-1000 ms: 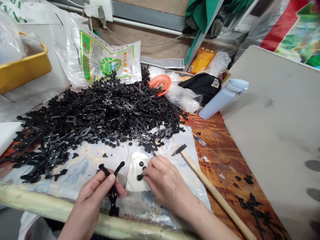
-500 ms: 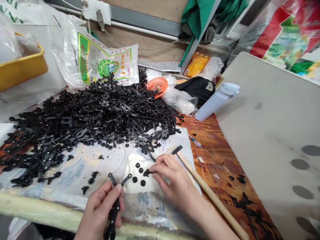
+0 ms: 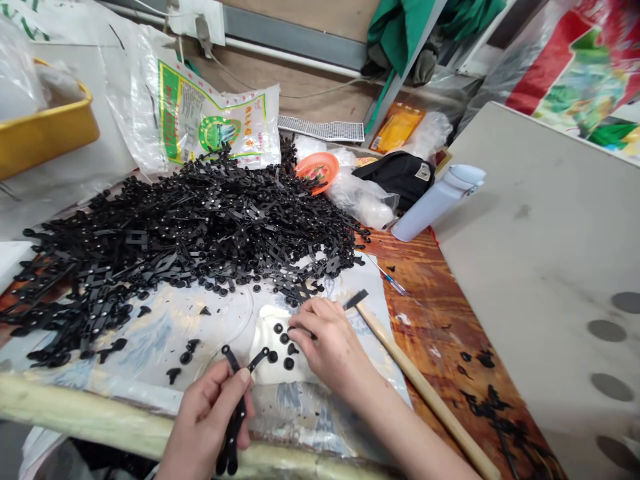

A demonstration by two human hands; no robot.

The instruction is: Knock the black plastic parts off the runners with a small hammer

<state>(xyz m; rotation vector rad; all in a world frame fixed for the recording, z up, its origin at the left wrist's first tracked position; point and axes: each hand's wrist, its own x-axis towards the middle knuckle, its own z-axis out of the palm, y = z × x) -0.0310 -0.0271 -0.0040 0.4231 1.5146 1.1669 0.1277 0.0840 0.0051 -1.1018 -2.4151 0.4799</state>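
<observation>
My left hand (image 3: 213,407) grips a black linkage (image 3: 235,417) of flat riveted strips, its two upper arms spread in a V above my thumb. To its right, my right hand (image 3: 323,337) is pinched over a cream cloth pad (image 3: 267,321); what its fingertips hold, if anything, is hidden. Several small round black parts (image 3: 289,363) lie on the pad beside those fingertips. A large heap of black linkages (image 3: 200,220) fills the table beyond both hands.
A hammer (image 3: 425,380) with a wooden handle lies right of my right forearm. Farther back are a light blue bottle (image 3: 435,203), an orange plate (image 3: 317,171) and a printed plastic bag (image 3: 215,120). Black scraps (image 3: 493,407) lie at the right; a grey panel (image 3: 540,220) stands there.
My right hand has moved slightly left and away over the pad; a dark part that was at its fingertips now lies on the pad. My left hand still holds the linkage.
</observation>
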